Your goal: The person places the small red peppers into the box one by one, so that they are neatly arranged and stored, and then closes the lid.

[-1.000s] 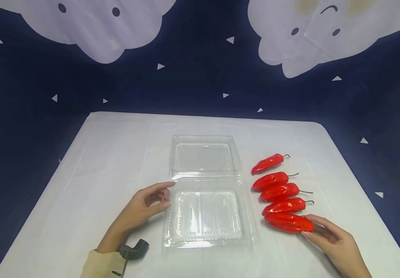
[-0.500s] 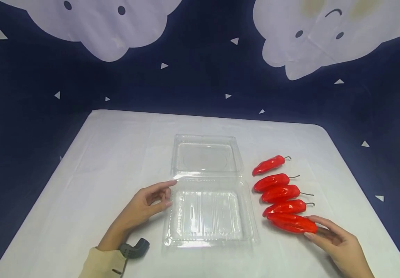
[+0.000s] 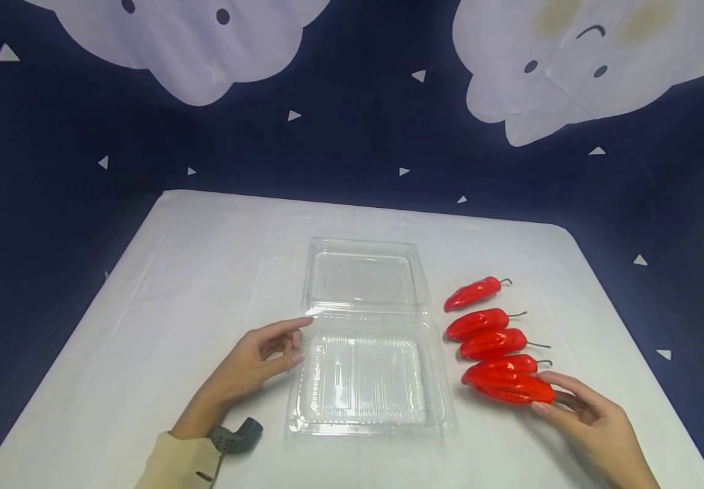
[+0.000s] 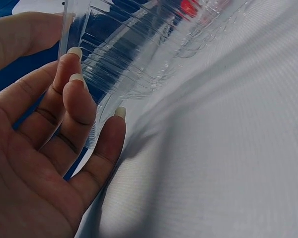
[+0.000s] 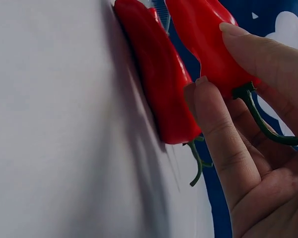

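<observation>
My right hand (image 3: 596,421) grips a red pepper (image 3: 507,387) by its stem end, thumb on one side and fingers on the other. In the right wrist view this pepper (image 5: 208,39) is off the table, its green stem hanging among the fingers; another pepper (image 5: 159,79) lies below. From the head it overlaps the nearest pepper (image 3: 520,362) in the row. My left hand (image 3: 254,363) holds the left rim of an open clear plastic clamshell container (image 3: 370,428). Thumb and fingertips lie at that rim in the left wrist view, near the ribbed wall (image 4: 114,64).
Farther back in the row lie more red peppers, one (image 3: 493,343) in the middle, one (image 3: 479,323) behind it and one (image 3: 473,293) set apart. The container's lid (image 3: 361,272) lies folded back. A white cloth covers the table (image 3: 205,258); dark patterned fabric (image 3: 352,142) rises behind.
The pepper in my right hand has risen slightly and now covers more of the neighbouring pepper. My left hand keeps its place at the container's rim. The head view has shifted a little.
</observation>
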Tool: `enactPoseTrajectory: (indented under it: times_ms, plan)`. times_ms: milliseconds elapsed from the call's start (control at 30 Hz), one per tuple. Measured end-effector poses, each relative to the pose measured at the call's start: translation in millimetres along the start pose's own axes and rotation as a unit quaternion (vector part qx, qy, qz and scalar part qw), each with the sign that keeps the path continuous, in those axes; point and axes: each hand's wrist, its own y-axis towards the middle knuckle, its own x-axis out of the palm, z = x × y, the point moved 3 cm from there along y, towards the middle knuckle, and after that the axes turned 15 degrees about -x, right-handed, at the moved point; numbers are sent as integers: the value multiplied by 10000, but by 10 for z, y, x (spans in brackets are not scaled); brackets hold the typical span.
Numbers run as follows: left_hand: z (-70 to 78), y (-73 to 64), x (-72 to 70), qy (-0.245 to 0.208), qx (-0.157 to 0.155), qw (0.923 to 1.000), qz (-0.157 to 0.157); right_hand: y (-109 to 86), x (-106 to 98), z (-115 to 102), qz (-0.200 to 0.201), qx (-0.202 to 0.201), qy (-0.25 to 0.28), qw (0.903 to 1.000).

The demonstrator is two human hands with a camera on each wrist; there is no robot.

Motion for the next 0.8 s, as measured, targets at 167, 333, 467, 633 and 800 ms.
enactPoseTrajectory:
  times_ms: [167,333,467,633,800]
  plan:
    - [5,5,0,20,70,10000,-19,39,15,-56,-50,-14,13,10000]
    - [0,9,1,41,52,10000,3,97,48,-114,-92,-8,51,9999]
    - [-7,15,3,70,21,10000,23,129,56,-154,-94,-168,117,9997]
    - [-10,13,0,77,-17,10000,36,164,56,-192,-87,-368,69,9993]
    - [-2,8,-3,36,8,10000,41,224,102,-224,-73,-380,-41,9992]
